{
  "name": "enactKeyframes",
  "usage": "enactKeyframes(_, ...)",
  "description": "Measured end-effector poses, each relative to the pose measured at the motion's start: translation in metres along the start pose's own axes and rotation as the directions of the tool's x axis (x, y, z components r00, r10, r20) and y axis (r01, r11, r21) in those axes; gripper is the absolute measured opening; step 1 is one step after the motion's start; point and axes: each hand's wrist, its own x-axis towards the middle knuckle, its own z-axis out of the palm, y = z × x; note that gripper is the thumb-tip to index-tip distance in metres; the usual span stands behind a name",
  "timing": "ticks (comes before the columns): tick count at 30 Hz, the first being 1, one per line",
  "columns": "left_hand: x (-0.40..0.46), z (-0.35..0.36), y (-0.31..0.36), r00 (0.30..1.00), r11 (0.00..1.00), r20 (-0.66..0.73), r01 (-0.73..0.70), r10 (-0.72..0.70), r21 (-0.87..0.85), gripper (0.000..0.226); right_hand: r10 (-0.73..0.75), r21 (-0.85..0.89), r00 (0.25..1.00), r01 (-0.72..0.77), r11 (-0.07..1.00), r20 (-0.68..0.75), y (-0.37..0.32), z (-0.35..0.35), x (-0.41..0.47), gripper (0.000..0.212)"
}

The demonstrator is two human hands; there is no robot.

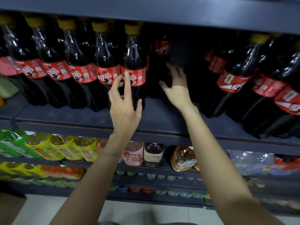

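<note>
On my head-camera feed, the left grip point(125, 109) is raised to the dark shelf point(162, 117) with its fingers spread apart and mostly straight, clamped on nothing. Its index fingertip lies on the red label of the front cola bottle point(134, 62), the last one at the right end of the row of cola bottles point(65, 65). The thumb sits beside that bottle's dark lower body (I cannot tell whether it touches).

The right grip point(176, 88) reaches into the gap just right of that bottle. Its fingers are fanned apart and it holds nothing. Deeper in the gap, past its fingertips, a rear cola bottle point(162, 47) stands upright in shadow, apart from the hand. The front cola bottle stands upright near the shelf's front edge, shoulder to shoulder with its neighbour on the left.

Right of the gap stand larger cola bottles point(235, 75). On the shelf below are yellow-labelled bottles point(65, 148), a pink bottle point(134, 153) and an orange-labelled bottle point(183, 158).
</note>
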Motion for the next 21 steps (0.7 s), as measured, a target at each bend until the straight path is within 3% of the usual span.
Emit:
enactKeyframes(2,0.000,0.001,0.003,1.000,1.000,-0.002,0.015,-0.015,-0.010,0.080,-0.120,-0.063,0.980,0.111,0.992,-0.156,-0.002,-0.022,-0.040,0.039)
enactKeyframes(4,-0.001,0.003,0.004,1.000,0.999,-0.008,0.029,-0.029,-0.031,0.082,-0.203,-0.148,0.896,0.156,0.977,-0.395,-0.002,-0.042,-0.071,0.026)
enactKeyframes(6,-0.003,0.005,0.004,0.999,0.997,-0.012,0.045,-0.046,-0.059,0.081,-0.171,-0.166,0.768,0.085,0.982,-0.618,0.006,-0.053,-0.088,0.023)
enactKeyframes(8,-0.006,0.007,0.004,0.998,0.996,-0.010,0.054,-0.055,-0.074,0.079,-0.031,-0.095,0.658,-0.061,0.994,-0.752,0.015,-0.062,-0.093,0.035)
enactKeyframes(10,-0.007,0.008,0.003,0.998,0.996,-0.014,0.057,-0.058,-0.070,0.077,0.113,0.018,0.650,-0.151,0.988,-0.752,0.022,-0.070,-0.090,0.059)
enactKeyframes(14,-0.007,0.008,0.004,0.998,0.995,-0.014,0.067,-0.069,-0.078,0.075,0.326,0.195,0.789,-0.262,0.945,-0.521,0.039,-0.079,-0.081,0.090)
enactKeyframes(17,-0.008,0.007,0.004,0.998,0.996,-0.010,0.061,-0.062,-0.072,0.074,0.322,0.111,0.805,-0.309,0.945,-0.498,0.039,-0.085,-0.087,0.091)
enactKeyframes(21,-0.007,0.007,0.003,0.999,0.997,-0.002,0.051,-0.051,-0.066,0.075,0.243,0.092,0.889,-0.225,0.970,-0.389,0.012,-0.066,-0.087,0.101)
